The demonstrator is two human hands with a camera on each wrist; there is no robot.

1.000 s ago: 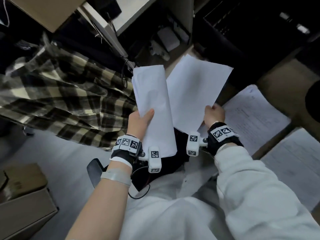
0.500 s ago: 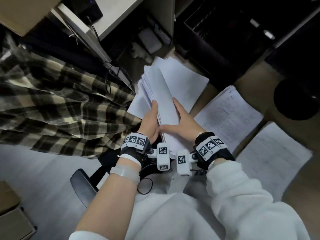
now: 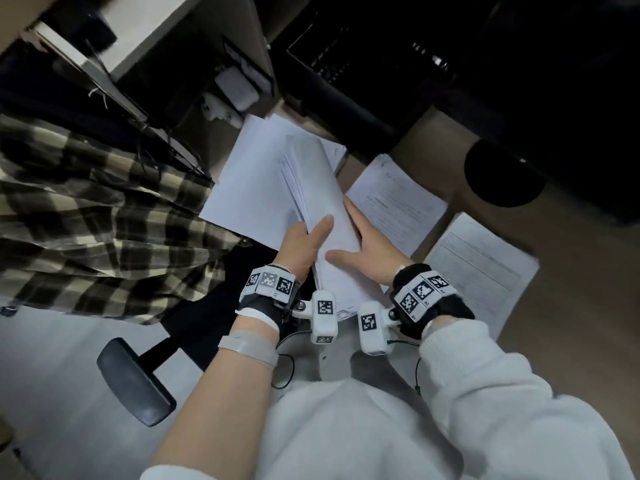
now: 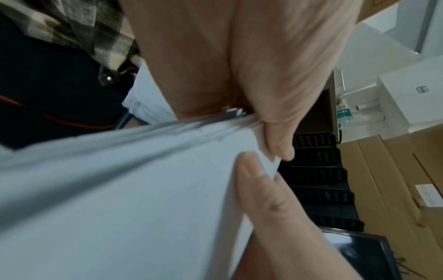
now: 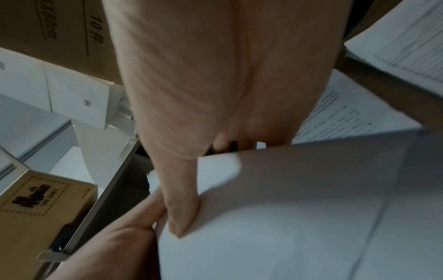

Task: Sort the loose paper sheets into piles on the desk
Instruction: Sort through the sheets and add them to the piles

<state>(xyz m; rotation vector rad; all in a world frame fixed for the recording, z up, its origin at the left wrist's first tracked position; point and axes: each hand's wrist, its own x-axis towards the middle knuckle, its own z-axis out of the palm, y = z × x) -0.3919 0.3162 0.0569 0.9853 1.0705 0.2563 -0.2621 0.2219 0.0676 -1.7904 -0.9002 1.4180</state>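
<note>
Right hand (image 5: 215, 75) thumb pressing white paper stack (image 5: 287, 217), printed sheets (image 5: 347, 113) beyond, cardboard boxes (image 5: 43, 208) left

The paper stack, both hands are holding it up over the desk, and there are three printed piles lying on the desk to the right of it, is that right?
Not quite: the head view shows two printed piles, not three, one near and one farther right. The rest holds: the left hand and right hand both hold the paper stack above the desk.

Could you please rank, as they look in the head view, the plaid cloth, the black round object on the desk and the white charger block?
1. Plaid cloth, largest.
2. Black round object.
3. White charger block, smallest, though it lies farther away.
</note>
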